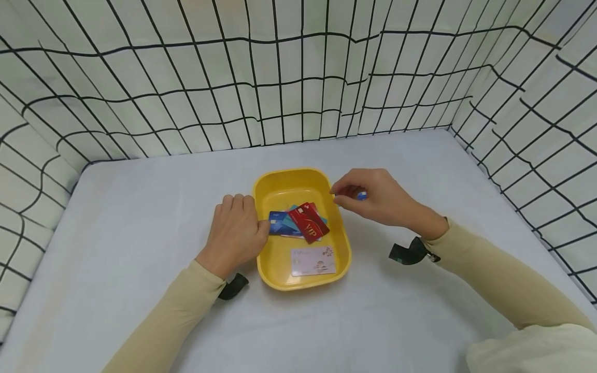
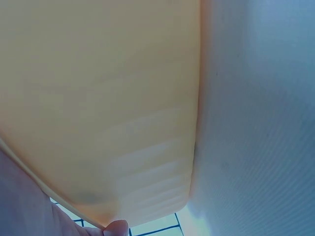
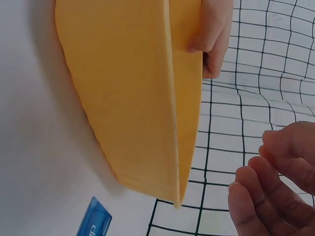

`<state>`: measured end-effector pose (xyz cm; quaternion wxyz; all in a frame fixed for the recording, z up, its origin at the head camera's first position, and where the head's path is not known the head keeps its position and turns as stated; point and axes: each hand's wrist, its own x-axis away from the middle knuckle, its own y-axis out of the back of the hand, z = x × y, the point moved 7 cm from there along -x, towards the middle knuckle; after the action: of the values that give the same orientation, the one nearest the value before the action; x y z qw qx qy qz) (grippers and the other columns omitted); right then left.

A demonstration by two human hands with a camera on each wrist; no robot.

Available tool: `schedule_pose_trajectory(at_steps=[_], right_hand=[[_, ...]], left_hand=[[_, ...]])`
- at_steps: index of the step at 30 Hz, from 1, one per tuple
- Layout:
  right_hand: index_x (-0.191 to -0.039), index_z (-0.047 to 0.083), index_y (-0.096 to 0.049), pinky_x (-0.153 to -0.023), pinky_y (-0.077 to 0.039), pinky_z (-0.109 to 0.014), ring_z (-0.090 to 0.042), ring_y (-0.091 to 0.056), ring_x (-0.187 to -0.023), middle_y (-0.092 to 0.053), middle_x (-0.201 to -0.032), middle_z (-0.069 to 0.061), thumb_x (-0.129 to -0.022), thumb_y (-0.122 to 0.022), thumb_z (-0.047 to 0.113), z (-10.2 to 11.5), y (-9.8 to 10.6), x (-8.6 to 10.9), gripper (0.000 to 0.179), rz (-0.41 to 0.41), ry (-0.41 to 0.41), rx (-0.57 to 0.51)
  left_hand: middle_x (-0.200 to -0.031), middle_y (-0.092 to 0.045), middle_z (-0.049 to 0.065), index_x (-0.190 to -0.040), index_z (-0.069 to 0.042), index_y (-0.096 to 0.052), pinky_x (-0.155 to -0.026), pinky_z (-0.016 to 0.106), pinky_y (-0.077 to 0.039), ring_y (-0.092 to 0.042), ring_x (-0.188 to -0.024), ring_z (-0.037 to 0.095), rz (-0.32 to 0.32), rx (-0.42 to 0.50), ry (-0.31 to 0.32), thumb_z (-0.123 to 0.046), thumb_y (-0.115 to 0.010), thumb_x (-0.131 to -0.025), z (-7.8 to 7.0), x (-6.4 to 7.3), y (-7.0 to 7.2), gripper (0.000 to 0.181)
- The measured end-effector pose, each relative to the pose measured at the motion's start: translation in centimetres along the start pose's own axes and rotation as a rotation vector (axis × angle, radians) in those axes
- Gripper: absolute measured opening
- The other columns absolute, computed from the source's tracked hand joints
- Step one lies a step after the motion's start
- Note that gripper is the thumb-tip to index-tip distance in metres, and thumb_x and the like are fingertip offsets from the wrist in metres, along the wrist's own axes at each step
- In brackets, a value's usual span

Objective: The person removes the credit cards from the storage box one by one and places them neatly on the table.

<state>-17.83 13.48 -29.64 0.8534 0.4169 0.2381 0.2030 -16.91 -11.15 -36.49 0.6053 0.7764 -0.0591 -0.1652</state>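
A yellow plastic tray (image 1: 342, 254) sits on the white cloth. My left hand (image 1: 235, 230) grips its left rim, thumb over the edge; in the left wrist view a fingertip (image 2: 116, 227) shows at the rim beside the tray's outer wall (image 2: 123, 123). Inside lie a red VIP card (image 1: 309, 223), a blue card (image 1: 279, 223) partly under it, and a pale pink card (image 1: 313, 260) nearer me. My right hand (image 1: 373, 194) hovers by the right rim, fingers loosely bent, holding nothing. Beyond it another blue card (image 3: 94, 219) lies on the cloth, mostly hidden by the hand in the head view.
A black wire grid (image 1: 298, 83) stands along the back and both sides of the white-covered table (image 1: 140, 233). Black straps (image 1: 410, 252) hang from both wrists. Pale fabric (image 1: 531, 349) shows at the bottom right.
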Motion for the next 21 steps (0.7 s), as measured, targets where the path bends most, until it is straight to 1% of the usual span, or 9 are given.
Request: schedule_pose_trajectory(at_steps=[3,6,10,15,21], right_hand=[[-0.111,0.010,-0.076,-0.080,-0.060,-0.026,-0.009,-0.065,-0.087,-0.074,-0.099,0.001,-0.091,-0.077,0.015,0.5,-0.5,-0.2,0.020,0.026,0.016,-0.015],[-0.112,0.010,-0.075,-0.081,-0.061,-0.028,-0.010,-0.065,-0.088,-0.074,-0.100,0.001,-0.090,-0.078,0.014,0.8,-1.1,-0.4,0.022,0.059,0.013,-0.033],[-0.114,0.010,-0.074,-0.082,-0.062,-0.028,-0.010,-0.066,-0.090,-0.074,-0.103,-0.001,-0.089,-0.079,0.012,1.0,-1.8,-0.6,0.026,0.109,0.005,-0.054],[-0.116,0.012,-0.074,-0.083,-0.062,-0.031,-0.010,-0.068,-0.090,-0.075,-0.108,-0.002,-0.088,-0.079,0.012,1.6,-2.7,-0.9,0.029,0.165,0.022,-0.061],[-0.118,0.010,-0.073,-0.085,-0.062,-0.033,-0.010,-0.068,-0.093,-0.075,-0.111,-0.005,-0.087,-0.082,0.014,2.4,-4.2,-1.2,0.033,0.267,0.030,-0.057]], left_hand=[[-0.082,-0.044,0.013,-0.092,0.002,-0.050,-0.073,0.036,-0.027,-0.039,-0.085,0.031,-0.003,-0.002,-0.003,-0.025,-0.053,-0.093,0.0,0.0,0.0,0.027],[-0.082,-0.044,0.013,-0.093,0.003,-0.051,-0.073,0.037,-0.027,-0.039,-0.086,0.031,0.003,0.001,0.000,-0.025,-0.053,-0.093,0.1,0.1,0.0,0.028],[-0.082,-0.044,0.013,-0.092,0.002,-0.050,-0.073,0.036,-0.027,-0.039,-0.085,0.031,0.007,-0.002,-0.003,-0.026,-0.053,-0.093,0.0,-0.1,0.0,0.028],[-0.081,-0.044,0.013,-0.091,0.002,-0.050,-0.072,0.036,-0.027,-0.039,-0.084,0.031,0.000,-0.016,-0.010,-0.026,-0.053,-0.093,-0.1,-0.1,0.1,0.028],[-0.081,-0.044,0.013,-0.091,0.002,-0.051,-0.071,0.036,-0.027,-0.039,-0.084,0.031,-0.005,-0.017,-0.005,-0.026,-0.054,-0.093,0.0,0.0,0.1,0.028]])
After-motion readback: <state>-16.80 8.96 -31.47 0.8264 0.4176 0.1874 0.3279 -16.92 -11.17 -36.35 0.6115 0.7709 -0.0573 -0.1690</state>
